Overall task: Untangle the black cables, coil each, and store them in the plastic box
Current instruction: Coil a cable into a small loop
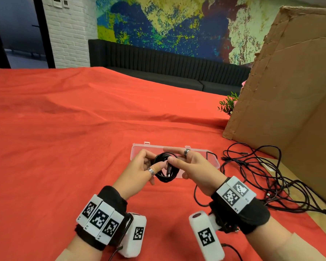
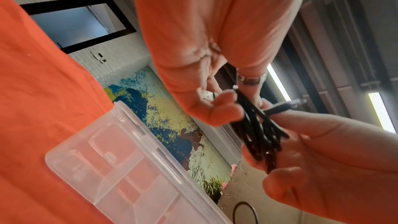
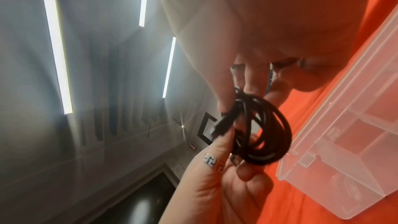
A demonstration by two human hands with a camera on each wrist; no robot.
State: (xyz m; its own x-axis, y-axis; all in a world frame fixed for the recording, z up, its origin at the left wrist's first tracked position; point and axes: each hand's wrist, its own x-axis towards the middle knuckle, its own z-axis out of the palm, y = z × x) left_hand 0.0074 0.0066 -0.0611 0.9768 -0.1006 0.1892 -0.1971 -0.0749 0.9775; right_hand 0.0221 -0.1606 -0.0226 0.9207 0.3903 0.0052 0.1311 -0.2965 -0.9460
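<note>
Head view: your left hand [image 1: 139, 169] and right hand [image 1: 193, 166] both pinch the coil [image 1: 166, 167] at frame centre, hiding part of the box [image 1: 214, 162]. Loose cables [image 1: 267, 178] sprawl lower right beside cardboard [image 1: 290, 91].

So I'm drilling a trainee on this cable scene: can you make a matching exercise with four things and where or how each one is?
Things:
1. coiled cable
2. plastic box
3. loose cables
4. cardboard sheet

States:
A. standing at the table's right edge
B. held between both hands
C. sprawled tangled on the cloth
D. lying behind the hands

Pairs: 1-B, 2-D, 3-C, 4-A
</note>
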